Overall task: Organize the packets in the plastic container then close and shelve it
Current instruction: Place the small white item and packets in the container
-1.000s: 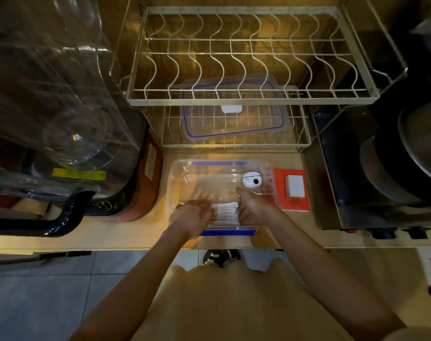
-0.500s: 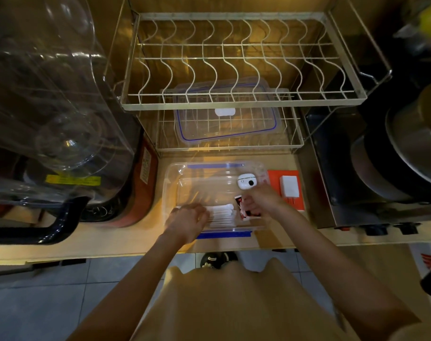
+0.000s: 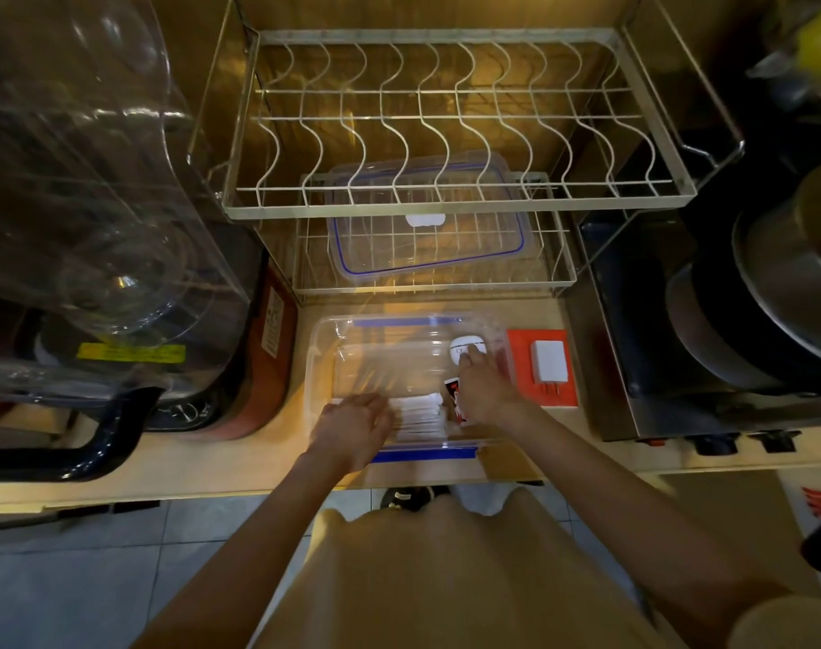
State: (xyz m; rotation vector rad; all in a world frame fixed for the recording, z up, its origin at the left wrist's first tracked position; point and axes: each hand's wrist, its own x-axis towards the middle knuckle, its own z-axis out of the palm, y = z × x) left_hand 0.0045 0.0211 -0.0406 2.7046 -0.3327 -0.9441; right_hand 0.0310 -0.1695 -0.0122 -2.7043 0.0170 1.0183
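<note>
A clear plastic container (image 3: 320, 353) with blue clips stands open on the wooden counter in front of me. A row of white packets (image 3: 420, 414) lies along its near side, with a red and white packet (image 3: 452, 390) at their right end. My left hand (image 3: 352, 426) lies palm down over the left end of the white packets, fingers curled on them. My right hand (image 3: 486, 391) reaches into the far right corner, fingertips on a small white round case (image 3: 465, 345); its grip is hidden. The container's clear lid (image 3: 427, 248), edged in blue, lies on the lower rack shelf.
A two-tier wire dish rack (image 3: 446, 199) stands right behind the container. An orange box with a white plug (image 3: 546, 367) lies just right of it. A large clear water jug (image 3: 95, 180) fills the left side, and dark pots on a stove (image 3: 750, 330) the right.
My right hand has moved from the near packets up to the white round case, uncovering the red and white packet. My left hand has stayed on the white packets.
</note>
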